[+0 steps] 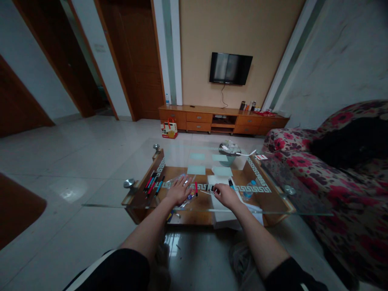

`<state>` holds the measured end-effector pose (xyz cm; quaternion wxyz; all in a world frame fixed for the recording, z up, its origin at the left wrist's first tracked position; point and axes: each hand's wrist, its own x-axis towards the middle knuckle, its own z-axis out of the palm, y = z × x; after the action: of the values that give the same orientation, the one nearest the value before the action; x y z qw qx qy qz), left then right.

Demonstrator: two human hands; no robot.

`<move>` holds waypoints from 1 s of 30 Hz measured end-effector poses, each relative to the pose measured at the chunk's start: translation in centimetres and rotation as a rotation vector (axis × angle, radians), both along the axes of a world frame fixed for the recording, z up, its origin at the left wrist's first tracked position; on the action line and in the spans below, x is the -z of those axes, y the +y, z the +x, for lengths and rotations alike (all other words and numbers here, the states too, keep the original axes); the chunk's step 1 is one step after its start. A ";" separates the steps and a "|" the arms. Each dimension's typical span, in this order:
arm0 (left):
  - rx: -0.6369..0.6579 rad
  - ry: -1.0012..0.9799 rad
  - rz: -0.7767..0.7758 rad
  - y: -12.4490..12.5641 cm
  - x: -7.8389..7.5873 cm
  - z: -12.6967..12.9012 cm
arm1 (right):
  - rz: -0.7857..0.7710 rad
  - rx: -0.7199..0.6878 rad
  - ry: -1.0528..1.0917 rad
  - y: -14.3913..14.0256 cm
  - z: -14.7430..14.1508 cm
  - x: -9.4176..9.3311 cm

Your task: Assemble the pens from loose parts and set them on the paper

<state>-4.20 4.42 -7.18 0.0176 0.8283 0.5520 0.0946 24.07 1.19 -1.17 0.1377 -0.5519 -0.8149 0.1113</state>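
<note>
Landmark: rectangular glass-topped wooden coffee table [273, 204]. Left hand [178, 190] lies flat on the glass near its front edge, fingers spread, over what looks like a clear plastic pouch [177, 180]; dim view, not certain. Right hand [224, 195] is just right of it, fingers curled together, seemingly pinching a small dark pen [209, 188]. A short red marker [196, 188] lies between the hands. A bundle of coloured pens [153, 184] lies at the table's left end. Step in hand: handling pens one by one.
</note>
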 end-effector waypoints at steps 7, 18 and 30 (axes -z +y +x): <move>-0.005 0.003 0.002 0.1 0.2 0.0 | -0.003 0.001 -0.039 -0.2 -0.1 -0.4; -0.009 -0.011 0.001 0.0 0.2 0.0 | -0.009 0.039 -0.053 -0.3 -0.4 -0.3; -0.018 -0.001 0.009 0.0 0.1 0.0 | 0.011 0.041 -0.051 0.0 -0.4 0.2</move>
<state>-4.18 4.42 -7.31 0.0135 0.8234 0.5588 0.0977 23.65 1.24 -1.33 0.1220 -0.5705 -0.8072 0.0899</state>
